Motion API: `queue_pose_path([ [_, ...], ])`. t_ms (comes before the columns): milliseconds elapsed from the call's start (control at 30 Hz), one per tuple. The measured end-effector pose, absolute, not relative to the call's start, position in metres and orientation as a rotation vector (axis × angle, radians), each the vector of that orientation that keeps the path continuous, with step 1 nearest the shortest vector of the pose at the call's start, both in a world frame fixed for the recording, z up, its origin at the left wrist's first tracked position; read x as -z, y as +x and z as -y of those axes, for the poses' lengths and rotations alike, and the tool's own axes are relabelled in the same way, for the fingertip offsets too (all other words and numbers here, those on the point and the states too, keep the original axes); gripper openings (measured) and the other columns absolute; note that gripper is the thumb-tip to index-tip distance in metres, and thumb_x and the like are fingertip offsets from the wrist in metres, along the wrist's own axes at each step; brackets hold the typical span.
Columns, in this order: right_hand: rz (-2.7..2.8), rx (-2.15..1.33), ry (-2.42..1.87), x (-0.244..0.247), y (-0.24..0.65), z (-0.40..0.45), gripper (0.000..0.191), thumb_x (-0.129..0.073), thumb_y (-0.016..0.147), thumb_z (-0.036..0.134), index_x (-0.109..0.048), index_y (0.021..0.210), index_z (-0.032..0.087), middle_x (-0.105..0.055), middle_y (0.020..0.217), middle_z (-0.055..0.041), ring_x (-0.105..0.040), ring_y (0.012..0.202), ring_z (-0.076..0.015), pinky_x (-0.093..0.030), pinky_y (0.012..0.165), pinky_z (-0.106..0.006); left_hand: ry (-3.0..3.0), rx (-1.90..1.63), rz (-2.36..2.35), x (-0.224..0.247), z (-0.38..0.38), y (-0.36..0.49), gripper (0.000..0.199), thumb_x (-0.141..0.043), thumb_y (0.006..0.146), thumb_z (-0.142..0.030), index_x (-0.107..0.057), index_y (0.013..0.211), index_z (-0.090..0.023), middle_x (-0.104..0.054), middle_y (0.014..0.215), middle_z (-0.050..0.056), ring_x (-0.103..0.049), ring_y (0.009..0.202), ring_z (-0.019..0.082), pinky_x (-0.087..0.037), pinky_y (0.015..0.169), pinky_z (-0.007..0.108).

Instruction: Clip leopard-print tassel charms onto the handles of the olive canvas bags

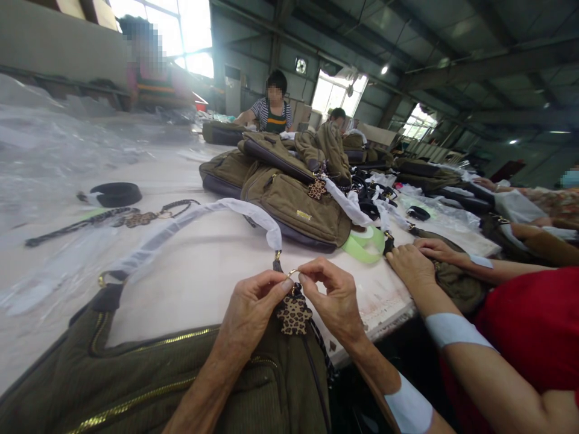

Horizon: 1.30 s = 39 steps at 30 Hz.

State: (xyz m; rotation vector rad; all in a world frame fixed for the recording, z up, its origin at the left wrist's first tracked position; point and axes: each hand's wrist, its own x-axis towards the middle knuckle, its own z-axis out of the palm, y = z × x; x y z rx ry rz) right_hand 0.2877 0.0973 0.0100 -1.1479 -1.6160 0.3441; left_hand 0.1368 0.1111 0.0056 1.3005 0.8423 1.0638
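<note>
A gold ring is pinched between my two hands, above the near bag. My left hand holds its left side with thumb and forefinger, and my right hand grips its right side the same way. From the ring hangs a leopard-print charm, lying against the olive corduroy bag with gold zippers. The bag's handle, wrapped in white paper, arches over the table and ends at a gold clasp just behind my fingers. A dark braided cord hangs below my right hand.
Olive bags are piled on the white table. A black strap roll, another charm and clear plastic lie left. Green tape sits behind right. A person in red works close at right; others are across the table.
</note>
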Motion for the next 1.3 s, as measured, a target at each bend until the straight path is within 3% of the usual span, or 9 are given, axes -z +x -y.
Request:
queue_pose_path([
  [333,1.676,-0.345,-1.150,-0.005,0.291,-0.098,0.012,-0.058,0.081,0.018,-0.065,0.090,0.017,-0.059,0.072,-0.0009,-0.053,0.064,-0.0109,-0.045,0.060,-0.023,1.387,-1.067,-0.909,-0.001,-0.114,0.138,0.022,-0.059,0.078,-0.035,-0.068,0.077,-0.014,-0.065,0.072,0.002,-0.056,0.070,0.015,-0.043,0.066,0.023],
  [800,1.456,-0.322,-1.206,0.005,0.277,-0.101,0.005,-0.060,0.081,0.020,-0.064,0.080,0.017,-0.061,0.073,-0.0003,-0.056,0.065,-0.0110,-0.046,0.060,-0.022,1.151,-1.089,-0.886,-0.002,-0.111,0.142,0.017,-0.069,0.070,-0.031,-0.070,0.076,-0.014,-0.069,0.071,0.001,-0.058,0.066,0.012,-0.045,0.063,0.021],
  [1300,1.817,-0.276,-1.022,-0.008,0.294,-0.107,0.007,-0.058,0.083,0.012,-0.063,0.083,0.017,-0.058,0.071,0.0005,-0.053,0.066,-0.0098,-0.042,0.062,-0.022,1.273,-1.104,-0.951,0.002,-0.110,0.139,0.018,-0.066,0.072,-0.033,-0.067,0.073,-0.014,-0.066,0.068,0.001,-0.055,0.063,0.012,-0.043,0.060,0.021],
])
